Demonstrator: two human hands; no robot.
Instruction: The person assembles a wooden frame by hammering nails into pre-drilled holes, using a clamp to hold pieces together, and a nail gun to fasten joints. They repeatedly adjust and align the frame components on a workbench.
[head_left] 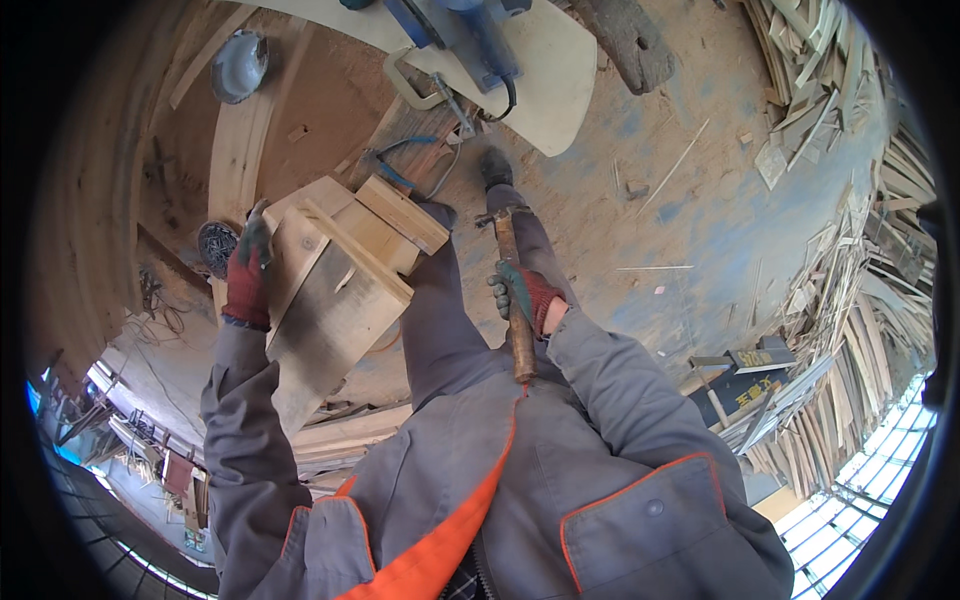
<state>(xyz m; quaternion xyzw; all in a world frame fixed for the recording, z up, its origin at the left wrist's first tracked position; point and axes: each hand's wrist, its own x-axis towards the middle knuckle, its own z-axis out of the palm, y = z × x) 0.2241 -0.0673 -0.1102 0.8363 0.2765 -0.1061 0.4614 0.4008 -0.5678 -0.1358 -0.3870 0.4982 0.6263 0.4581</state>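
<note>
My right hand (pixel 522 290), in a red glove with a dark grip coating, is wrapped round the wooden handle of a hammer (pixel 507 240). The hammer's metal head is at the far end, over my right leg. My left hand (pixel 252 268), gloved alike, lies at the left edge of a wooden assembly (pixel 340 280) of nailed boards and strips. Its fingers stretch forward and the thumb stands apart; no held thing shows in it. Close beside those fingers is a round bowl of nails (pixel 217 246). The assembly rests on wood left of my legs.
A pale board (pixel 545 100) with a blue power tool (pixel 470 35) and its cable lies ahead. A grey metal dish (pixel 240 67) sits far left on planks. Scrap wood (pixel 850 340) is heaped along the right, near a dark box (pixel 745 385). Sawdust and offcuts litter the floor.
</note>
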